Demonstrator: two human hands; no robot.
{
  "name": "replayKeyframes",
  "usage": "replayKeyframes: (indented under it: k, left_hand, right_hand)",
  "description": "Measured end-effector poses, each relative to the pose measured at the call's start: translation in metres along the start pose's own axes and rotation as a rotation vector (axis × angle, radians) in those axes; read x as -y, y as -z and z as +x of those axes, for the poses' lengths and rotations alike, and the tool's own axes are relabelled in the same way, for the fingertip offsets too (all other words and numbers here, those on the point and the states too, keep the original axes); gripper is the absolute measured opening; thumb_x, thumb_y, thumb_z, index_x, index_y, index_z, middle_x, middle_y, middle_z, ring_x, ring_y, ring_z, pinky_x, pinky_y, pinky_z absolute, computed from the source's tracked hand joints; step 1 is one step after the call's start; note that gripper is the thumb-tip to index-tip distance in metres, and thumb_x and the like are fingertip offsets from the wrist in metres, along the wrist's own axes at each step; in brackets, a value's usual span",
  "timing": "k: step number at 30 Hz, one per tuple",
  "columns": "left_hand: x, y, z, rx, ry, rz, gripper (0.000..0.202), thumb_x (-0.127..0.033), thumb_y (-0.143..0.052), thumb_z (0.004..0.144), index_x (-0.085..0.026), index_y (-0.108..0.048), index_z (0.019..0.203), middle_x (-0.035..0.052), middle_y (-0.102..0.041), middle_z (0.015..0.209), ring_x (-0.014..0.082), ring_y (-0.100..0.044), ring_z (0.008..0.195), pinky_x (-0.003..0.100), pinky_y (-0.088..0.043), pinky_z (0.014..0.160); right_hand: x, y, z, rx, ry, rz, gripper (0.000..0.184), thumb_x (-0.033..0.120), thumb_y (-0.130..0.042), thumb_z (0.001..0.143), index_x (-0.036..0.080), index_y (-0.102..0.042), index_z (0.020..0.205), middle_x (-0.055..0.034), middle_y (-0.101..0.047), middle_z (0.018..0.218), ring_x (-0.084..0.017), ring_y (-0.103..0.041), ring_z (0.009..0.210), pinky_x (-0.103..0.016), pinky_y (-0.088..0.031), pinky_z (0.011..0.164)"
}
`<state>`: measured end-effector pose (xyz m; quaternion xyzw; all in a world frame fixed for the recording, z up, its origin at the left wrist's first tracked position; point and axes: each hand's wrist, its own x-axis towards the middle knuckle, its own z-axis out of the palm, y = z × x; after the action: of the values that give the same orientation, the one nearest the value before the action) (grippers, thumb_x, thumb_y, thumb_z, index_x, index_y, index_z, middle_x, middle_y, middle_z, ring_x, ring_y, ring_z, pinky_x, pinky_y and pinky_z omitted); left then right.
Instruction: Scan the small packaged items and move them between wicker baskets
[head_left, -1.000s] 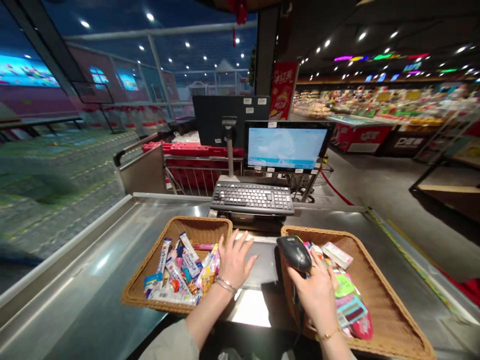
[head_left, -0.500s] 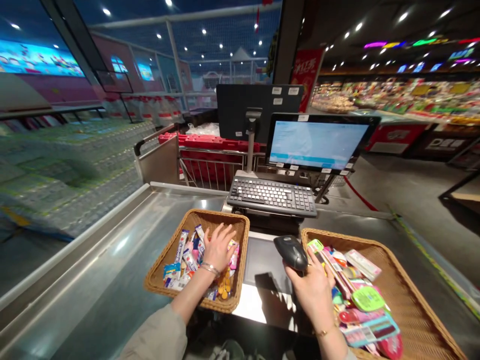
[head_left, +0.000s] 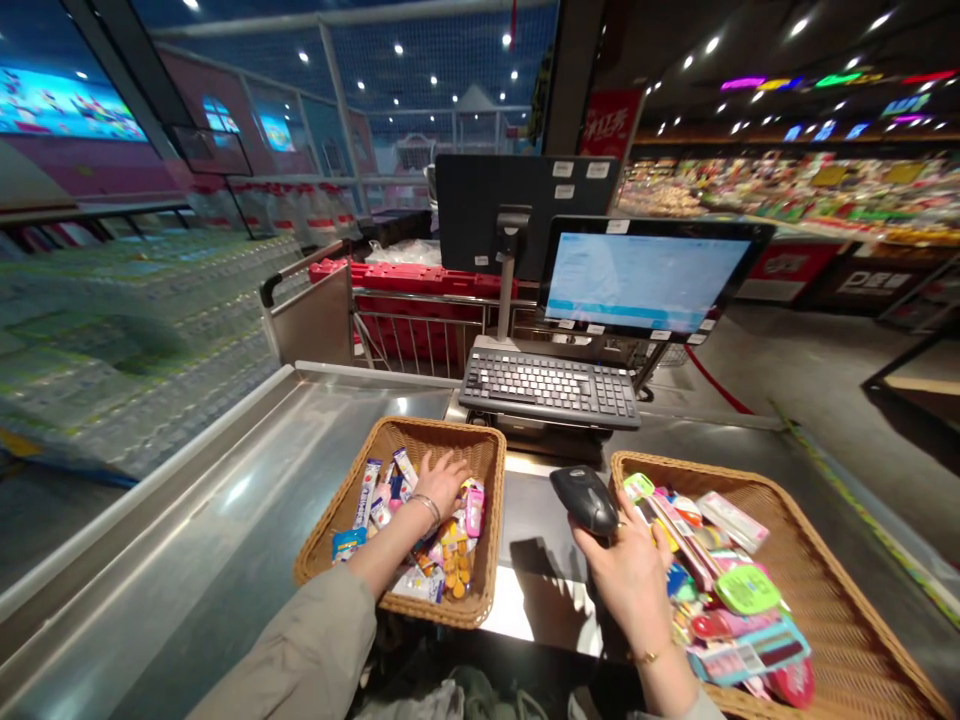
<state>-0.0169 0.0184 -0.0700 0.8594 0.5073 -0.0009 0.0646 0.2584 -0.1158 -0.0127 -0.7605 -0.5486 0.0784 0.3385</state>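
My left hand [head_left: 439, 478] reaches into the left wicker basket [head_left: 352, 490], fingers curled down among several small snack packets [head_left: 450, 545]; what the fingers grip is hidden. A bracelet sits on that wrist. My right hand [head_left: 626, 565] is closed round a black barcode scanner [head_left: 585, 498], held above the flat scan plate [head_left: 529, 515] between the two baskets. The right wicker basket [head_left: 825, 590] holds several colourful packets [head_left: 720, 590] beside my right hand.
A keyboard [head_left: 551, 385] and a lit screen [head_left: 645, 280] stand behind the baskets, with a second dark monitor [head_left: 480, 200] facing away. The steel counter [head_left: 225, 520] stretches left. A red shopping trolley [head_left: 420, 320] is beyond the counter. Shop shelves lie at the far right.
My left hand has moved from the scan plate's edge left and deeper into the left basket, fingers curling onto the packets. My right hand keeps the scanner in about the same place.
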Motion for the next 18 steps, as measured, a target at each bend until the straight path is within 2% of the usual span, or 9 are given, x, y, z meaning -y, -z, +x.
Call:
replayKeyframes:
  k: [4,9,14,18]
  left_hand:
    - [0.005,-0.011,0.01,0.092,-0.039,0.024,0.071,-0.02,-0.081,0.063,-0.034,-0.058,0.128,0.0075,-0.052,0.147,0.0368,-0.035,0.142,0.07,-0.014,0.113]
    - [0.008,-0.022,0.022,0.17,-0.069,0.031,0.066,-0.018,-0.077,0.061,-0.035,-0.062,0.123,0.0075,-0.053,0.146,0.0374,-0.036,0.14,0.068,-0.018,0.111]
    - [0.011,-0.03,0.027,0.204,-0.111,-0.003,0.058,-0.019,-0.069,0.066,-0.037,-0.063,0.121,0.0058,-0.068,0.126,0.0341,-0.046,0.128,0.062,-0.019,0.111]
    - [0.014,-0.035,0.028,0.236,-0.133,-0.026,0.059,-0.028,-0.073,0.064,-0.039,-0.063,0.121,0.0062,-0.071,0.115,0.0337,-0.05,0.12,0.059,-0.018,0.11]
  right_hand:
    - [0.002,0.0,0.0,-0.008,-0.015,-0.017,0.036,0.051,-0.054,0.074,0.024,-0.075,0.085,-0.0112,-0.07,0.118,-0.031,-0.046,0.133,-0.054,-0.014,0.115]
    - [0.0,0.0,-0.003,-0.018,-0.017,-0.056,0.036,0.051,-0.053,0.076,0.025,-0.075,0.085,-0.0102,-0.073,0.108,-0.032,-0.051,0.126,-0.055,-0.018,0.113]
    - [-0.002,0.0,-0.007,-0.052,-0.023,-0.072,0.04,0.055,-0.05,0.077,0.024,-0.075,0.086,-0.0116,-0.073,0.106,-0.031,-0.053,0.123,-0.053,-0.018,0.113]
    - [-0.003,0.001,-0.01,-0.058,-0.038,-0.078,0.041,0.055,-0.051,0.077,0.023,-0.076,0.087,-0.0119,-0.073,0.105,-0.031,-0.054,0.12,-0.053,-0.018,0.114]
